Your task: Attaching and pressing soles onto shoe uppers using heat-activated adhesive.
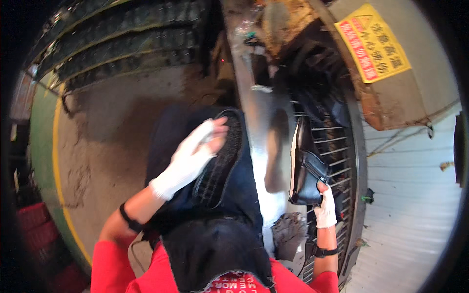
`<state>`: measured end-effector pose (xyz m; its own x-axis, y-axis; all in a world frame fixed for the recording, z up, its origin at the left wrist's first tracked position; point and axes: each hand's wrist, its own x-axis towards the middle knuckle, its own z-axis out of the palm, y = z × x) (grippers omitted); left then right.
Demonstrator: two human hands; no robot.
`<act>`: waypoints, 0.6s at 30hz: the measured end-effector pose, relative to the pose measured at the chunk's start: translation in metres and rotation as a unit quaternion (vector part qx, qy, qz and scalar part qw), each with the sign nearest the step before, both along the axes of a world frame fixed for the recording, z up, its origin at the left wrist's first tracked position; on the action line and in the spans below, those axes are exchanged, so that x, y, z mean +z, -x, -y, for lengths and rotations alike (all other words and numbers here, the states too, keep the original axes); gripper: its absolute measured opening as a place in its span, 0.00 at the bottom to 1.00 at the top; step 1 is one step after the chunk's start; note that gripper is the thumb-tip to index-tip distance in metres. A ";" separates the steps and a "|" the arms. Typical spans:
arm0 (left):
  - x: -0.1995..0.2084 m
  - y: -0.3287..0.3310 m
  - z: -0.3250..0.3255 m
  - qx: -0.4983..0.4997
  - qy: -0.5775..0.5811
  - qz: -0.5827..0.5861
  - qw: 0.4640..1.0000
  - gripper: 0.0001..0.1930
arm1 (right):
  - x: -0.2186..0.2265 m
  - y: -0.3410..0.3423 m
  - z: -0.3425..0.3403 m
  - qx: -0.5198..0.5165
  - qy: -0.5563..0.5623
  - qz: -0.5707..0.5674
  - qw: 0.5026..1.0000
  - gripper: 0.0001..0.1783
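My left hand [193, 149], in a white fingerless glove, grips a black shoe sole [225, 163] by its left edge. The sole lies lengthwise over the dark cloth on my lap, treaded face up. On the right, my right hand [326, 209], gloved the same way, has its thumb and fingers closed on the heel end of a black leather shoe upper [310, 168]. That upper lies on its side, its pale underside facing left, at the edge of a wire rack [334, 151]. Some of the right fingers are hidden behind it.
A shiny metal ledge [261, 171] runs between my lap and the rack, with a crumpled grey rag [289, 233] near its front end. Tiered shelves [132, 46] of dark pieces stand at the upper left. A metal hood with a yellow warning sign [373, 44] overhangs the far right.
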<state>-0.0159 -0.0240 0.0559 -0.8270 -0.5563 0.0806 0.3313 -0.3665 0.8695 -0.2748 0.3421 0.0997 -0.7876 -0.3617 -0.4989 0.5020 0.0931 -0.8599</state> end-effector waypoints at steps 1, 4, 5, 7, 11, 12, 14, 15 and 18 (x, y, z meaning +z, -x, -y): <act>0.006 0.016 0.000 -0.060 -0.170 0.012 0.984 0.36 | 0.006 -0.020 0.011 0.048 -0.021 -0.016 0.999 0.33; 0.027 0.049 -0.011 -0.036 -0.143 0.065 0.987 0.39 | 0.018 -0.065 0.058 0.240 0.008 -0.125 0.963 0.43; 0.036 0.052 -0.009 0.012 -0.095 0.069 0.993 0.40 | 0.025 -0.078 0.070 0.309 -0.042 -0.207 0.927 0.46; 0.052 0.045 -0.003 0.009 -0.161 -0.010 0.987 0.39 | 0.037 -0.098 0.095 0.372 -0.093 -0.241 0.892 0.48; 0.067 0.021 0.012 -0.088 -0.271 -0.120 0.951 0.38 | 0.036 -0.117 0.146 0.258 0.089 0.002 0.962 0.52; 0.063 0.020 0.011 -0.107 -0.293 -0.135 0.940 0.37 | 0.034 -0.122 0.156 0.313 0.083 -0.101 0.941 0.51; 0.046 0.030 0.015 -0.121 -0.281 -0.136 0.942 0.35 | 0.030 -0.129 0.166 0.352 0.192 0.138 0.906 0.47; 0.035 0.040 0.025 -0.113 -0.249 -0.118 0.955 0.33 | 0.028 -0.129 0.169 0.320 0.196 0.154 0.914 0.46; 0.001 0.058 0.034 0.125 0.256 0.085 0.955 0.27 | 0.025 -0.126 0.167 0.238 0.186 0.186 0.935 0.42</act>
<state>-0.0741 -0.0578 0.0571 -0.6984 -0.6623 0.2713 0.1901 0.1937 0.9625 -0.1485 0.1751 0.1249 -0.2891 -0.8305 -0.4761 0.7509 0.1118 -0.6509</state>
